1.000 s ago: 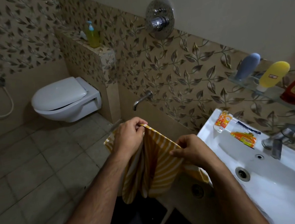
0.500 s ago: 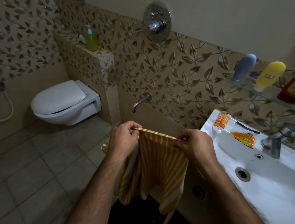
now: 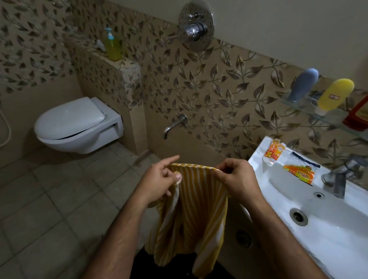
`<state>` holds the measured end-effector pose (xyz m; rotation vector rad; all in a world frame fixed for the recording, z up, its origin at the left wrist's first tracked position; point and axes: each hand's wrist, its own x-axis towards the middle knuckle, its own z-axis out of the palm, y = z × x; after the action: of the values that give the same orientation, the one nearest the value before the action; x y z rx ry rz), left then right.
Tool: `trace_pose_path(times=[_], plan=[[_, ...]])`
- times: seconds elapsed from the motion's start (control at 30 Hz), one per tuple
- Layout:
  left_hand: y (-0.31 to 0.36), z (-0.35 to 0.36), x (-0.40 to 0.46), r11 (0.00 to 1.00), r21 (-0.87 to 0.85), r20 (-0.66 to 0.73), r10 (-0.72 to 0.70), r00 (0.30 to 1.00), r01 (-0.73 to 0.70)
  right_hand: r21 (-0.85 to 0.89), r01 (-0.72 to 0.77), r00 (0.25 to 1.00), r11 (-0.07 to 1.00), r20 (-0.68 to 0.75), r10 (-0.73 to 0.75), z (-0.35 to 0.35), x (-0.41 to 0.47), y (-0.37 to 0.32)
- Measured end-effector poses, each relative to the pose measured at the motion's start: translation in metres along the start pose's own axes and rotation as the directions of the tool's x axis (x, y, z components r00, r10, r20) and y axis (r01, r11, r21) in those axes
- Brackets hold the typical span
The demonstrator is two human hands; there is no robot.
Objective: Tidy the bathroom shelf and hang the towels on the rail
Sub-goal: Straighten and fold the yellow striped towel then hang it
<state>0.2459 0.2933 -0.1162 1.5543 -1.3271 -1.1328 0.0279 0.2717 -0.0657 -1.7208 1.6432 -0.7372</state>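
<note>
Beside the sink [image 3: 331, 227], striped towel [image 3: 191, 213] hanging lengthwise downward, top hem pinched between left hand [image 3: 160, 181] and right hand [image 3: 236, 177].

Bathroom fixtures around a white sink [image 3: 349, 232]
Toilet [image 3: 76, 125] at left, soap bottle [image 3: 112, 46] on the tiled ledge, shower valve [image 3: 196, 26] above a wall spout [image 3: 174, 127], tap [image 3: 342, 175] on the sink

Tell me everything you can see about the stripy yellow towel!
The towel is soft-looking cloth with yellow and white stripes running down it. It hangs in loose folds in front of the person, above the tiled floor and left of the white sink. Its top edge is stretched flat between two hands: the left hand and right hand each pinch a top corner. The bottom hangs uneven, one end drooping lower.
</note>
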Motion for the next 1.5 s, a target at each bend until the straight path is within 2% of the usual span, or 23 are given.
trace_pose_path(times=[0.07, 0.17, 0.27, 0.4, 0.47, 0.6, 0.73, 1.0, 1.13, 1.2, 1.27, 1.3, 1.4, 1.5], plan=[[0.011, 0.006, -0.005, 0.991, -0.127, 0.103, 0.056, 0.993, -0.043, -0.021, 0.023, 0.999, 1.000, 0.026, -0.022, 0.002, 0.001, -0.002], [0.030, 0.017, -0.008, 0.986, -0.153, 0.219, 0.099, 0.971, -0.066, -0.079, 0.117, 0.992, 0.990, 0.064, -0.112, 0.006, -0.001, -0.005], [0.032, 0.024, -0.002, 0.994, -0.078, 0.234, 0.092, 0.968, -0.076, -0.128, 0.191, 0.980, 0.973, 0.070, -0.184, 0.006, -0.002, -0.005], [0.032, 0.033, 0.001, 0.991, 0.076, 0.226, 0.092, 0.970, -0.111, -0.153, 0.203, 0.978, 0.967, 0.088, -0.191, 0.002, -0.004, 0.001], [0.035, 0.039, 0.000, 0.977, 0.167, 0.180, 0.098, 0.979, -0.129, -0.161, 0.200, 0.977, 0.966, 0.102, -0.185, 0.000, -0.004, 0.003], [0.036, 0.045, 0.001, 0.923, 0.355, -0.051, 0.174, 0.983, -0.145, -0.198, 0.133, 0.983, 0.971, 0.153, -0.104, -0.002, -0.006, 0.001], [0.031, 0.036, 0.006, 0.929, 0.354, -0.176, 0.177, 0.968, -0.106, -0.238, 0.058, 0.985, 0.969, 0.169, -0.018, -0.007, -0.007, 0.004], [0.025, 0.017, 0.012, 0.939, 0.341, -0.254, 0.142, 0.957, -0.049, -0.316, 0.041, 0.996, 0.948, 0.092, -0.013, -0.026, -0.006, 0.005], [0.034, 0.007, 0.011, 0.921, 0.387, -0.286, 0.153, 0.946, -0.032, -0.382, 0.099, 0.988, 0.919, 0.145, -0.046, -0.031, -0.003, 0.006], [0.033, 0.002, 0.012, 0.925, 0.379, -0.298, 0.154, 0.942, -0.031, -0.290, 0.129, 0.982, 0.948, 0.173, -0.081, -0.034, -0.002, 0.006], [0.030, -0.004, 0.015, 0.937, 0.347, -0.311, 0.146, 0.939, -0.031, 0.019, 0.088, 0.977, 0.996, 0.194, -0.090, -0.037, -0.005, 0.001], [0.029, -0.007, 0.016, 0.948, 0.316, -0.308, 0.141, 0.941, -0.038, 0.194, 0.055, 0.970, 0.980, 0.224, -0.098, -0.038, -0.008, -0.003], [0.022, -0.007, 0.020, 0.994, 0.101, -0.334, 0.062, 0.941, -0.029, 0.538, -0.046, 0.949, 0.842, 0.286, -0.131, -0.031, -0.012, -0.015], [0.002, -0.005, 0.023, 0.972, -0.215, -0.454, -0.189, 0.871, 0.099, 0.689, -0.137, 0.979, 0.712, 0.205, -0.011, -0.017, -0.009, -0.025]])
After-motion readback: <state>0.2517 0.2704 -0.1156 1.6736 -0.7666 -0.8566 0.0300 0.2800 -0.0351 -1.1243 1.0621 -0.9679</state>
